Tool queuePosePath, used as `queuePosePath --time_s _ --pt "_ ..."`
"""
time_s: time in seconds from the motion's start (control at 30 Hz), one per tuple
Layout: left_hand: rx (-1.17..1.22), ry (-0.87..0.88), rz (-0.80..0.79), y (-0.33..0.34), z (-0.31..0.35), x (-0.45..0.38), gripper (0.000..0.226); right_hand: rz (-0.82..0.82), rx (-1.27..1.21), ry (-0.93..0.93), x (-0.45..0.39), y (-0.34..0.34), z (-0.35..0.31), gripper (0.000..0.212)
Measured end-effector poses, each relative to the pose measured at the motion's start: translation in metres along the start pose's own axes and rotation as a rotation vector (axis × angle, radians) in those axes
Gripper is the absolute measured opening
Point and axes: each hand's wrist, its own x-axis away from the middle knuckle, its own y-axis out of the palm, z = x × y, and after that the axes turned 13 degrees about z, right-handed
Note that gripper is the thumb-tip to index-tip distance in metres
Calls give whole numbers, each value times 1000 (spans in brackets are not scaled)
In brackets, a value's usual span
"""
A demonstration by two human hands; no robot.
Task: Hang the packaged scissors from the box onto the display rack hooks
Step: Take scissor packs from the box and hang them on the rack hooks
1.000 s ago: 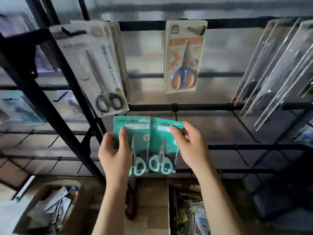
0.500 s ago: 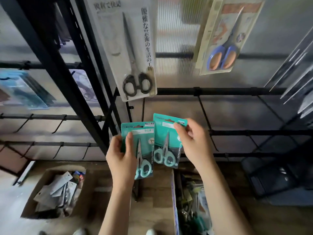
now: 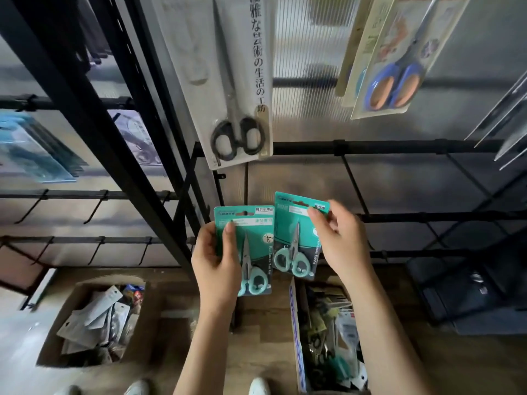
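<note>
The left hand (image 3: 218, 266) grips one teal scissors pack (image 3: 251, 246), thumb across its front; the right hand (image 3: 339, 240) pinches a second teal pack (image 3: 293, 238) near its top edge — the two cards side by side, the right one higher. Both are held in front of the black display rack (image 3: 399, 145), below a hanging pack of black-handled scissors (image 3: 228, 89). An open box (image 3: 296, 337) of packs sits on the floor beneath.

Top pkgs (image 3: 225, 81) cut off by edge; card text (image 3: 258, 220) too blurry.
</note>
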Motion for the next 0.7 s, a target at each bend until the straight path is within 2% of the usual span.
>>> queuePosePath --time_s 0.5,0.7 --pt "-30 17 -32 -10 -17 -6 12 -29 26 7 -6 24 17 19" --pt "-141 74 -46 2 -22 -20 11 -14 29 -20 -9 24 15 18"
